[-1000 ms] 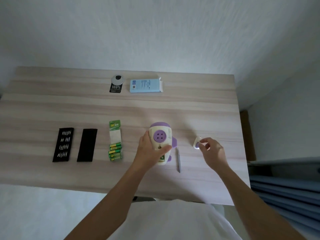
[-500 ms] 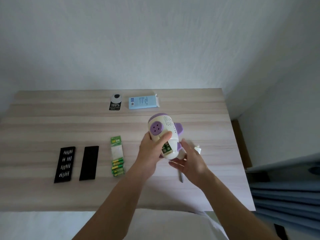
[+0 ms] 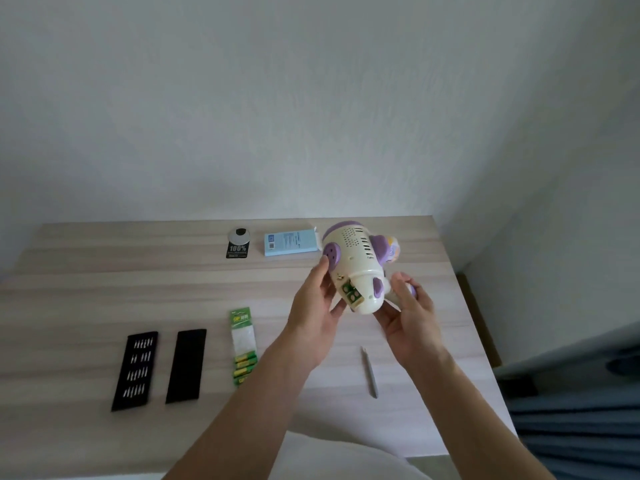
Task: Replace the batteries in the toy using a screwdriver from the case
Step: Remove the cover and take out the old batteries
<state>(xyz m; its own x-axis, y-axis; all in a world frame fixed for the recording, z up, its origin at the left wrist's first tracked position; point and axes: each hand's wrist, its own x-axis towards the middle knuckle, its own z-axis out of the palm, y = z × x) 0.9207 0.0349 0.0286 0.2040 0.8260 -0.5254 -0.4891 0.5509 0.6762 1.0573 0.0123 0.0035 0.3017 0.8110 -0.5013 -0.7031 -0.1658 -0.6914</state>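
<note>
A cream and purple toy [image 3: 356,261] is lifted above the wooden table [image 3: 104,292], tilted with its underside toward me. Its battery bay is uncovered and green batteries [image 3: 351,293] show inside. My left hand [image 3: 317,313] grips the toy's left side. My right hand [image 3: 408,313] cups it from below on the right. A slim grey screwdriver [image 3: 369,372] lies on the table under my right hand. A green pack of fresh batteries [image 3: 243,346] lies left of my left wrist. The open black bit case [image 3: 134,370] and its lid [image 3: 186,366] lie at the left.
A light blue box [image 3: 290,242] and a small round gadget on a black card [image 3: 238,247] sit near the table's far edge. A white wall rises behind the table. The table's right edge borders a gap, with dark blue fabric [image 3: 581,410] at lower right.
The toy went from resting on the table to being raised and tilted. My right hand let go of the small cover piece and came over to hold the toy.
</note>
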